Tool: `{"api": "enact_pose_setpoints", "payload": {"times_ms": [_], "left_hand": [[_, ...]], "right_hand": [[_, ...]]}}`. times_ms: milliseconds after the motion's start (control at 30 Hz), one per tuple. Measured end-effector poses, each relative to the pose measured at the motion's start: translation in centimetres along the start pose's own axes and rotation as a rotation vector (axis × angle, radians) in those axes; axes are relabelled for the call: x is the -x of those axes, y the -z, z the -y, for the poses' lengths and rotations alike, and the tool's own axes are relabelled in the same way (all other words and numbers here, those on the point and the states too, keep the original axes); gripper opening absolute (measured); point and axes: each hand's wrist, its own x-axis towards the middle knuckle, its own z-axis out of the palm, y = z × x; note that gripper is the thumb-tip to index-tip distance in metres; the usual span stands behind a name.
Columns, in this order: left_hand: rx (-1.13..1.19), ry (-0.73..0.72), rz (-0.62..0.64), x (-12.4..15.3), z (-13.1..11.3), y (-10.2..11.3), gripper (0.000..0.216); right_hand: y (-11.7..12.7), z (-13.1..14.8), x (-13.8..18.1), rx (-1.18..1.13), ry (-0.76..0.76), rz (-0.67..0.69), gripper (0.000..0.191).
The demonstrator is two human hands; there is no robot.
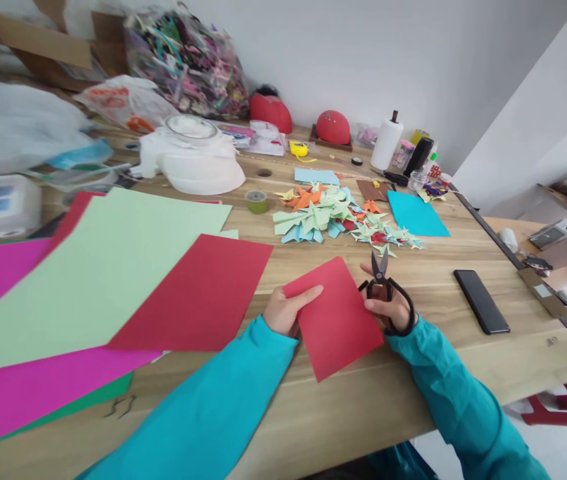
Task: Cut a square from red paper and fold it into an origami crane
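A red sheet of paper [336, 327] is gripped at its left edge by my left hand [286, 310], with the thumb lying on top. My right hand [390, 307] is closed around black-handled scissors [382, 273], whose blades point away from me and stand slightly apart. The right thumb is by the sheet's right edge; whether it presses on the paper I cannot tell. Beyond the hands lies a pile of folded paper stars [320, 217] in green, blue, orange and red.
Large coloured sheets [128, 267] spread over the left side. A phone [482, 301] lies to the right. Farther back are a tape roll [256, 201], a turquoise sheet [418, 213], a yellow tape measure [299, 149], a red pincushion [333, 127] and a white roll [386, 143].
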Motion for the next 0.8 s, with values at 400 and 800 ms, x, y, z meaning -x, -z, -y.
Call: {"api": "enact_pose_setpoints", "payload": {"times_ms": [400, 800], "left_hand": [[0.011, -0.022, 0.046, -1.7, 1.1, 1.0, 0.040], [-0.042, -0.086, 0.049, -2.8, 1.4, 2.0, 0.051]], "right_hand": [[0.4, -0.7, -0.6, 0.093, -0.038, -0.181, 0.073], [0.9, -1.9, -1.0, -0.103, -0.100, -0.156, 0.068]]}}
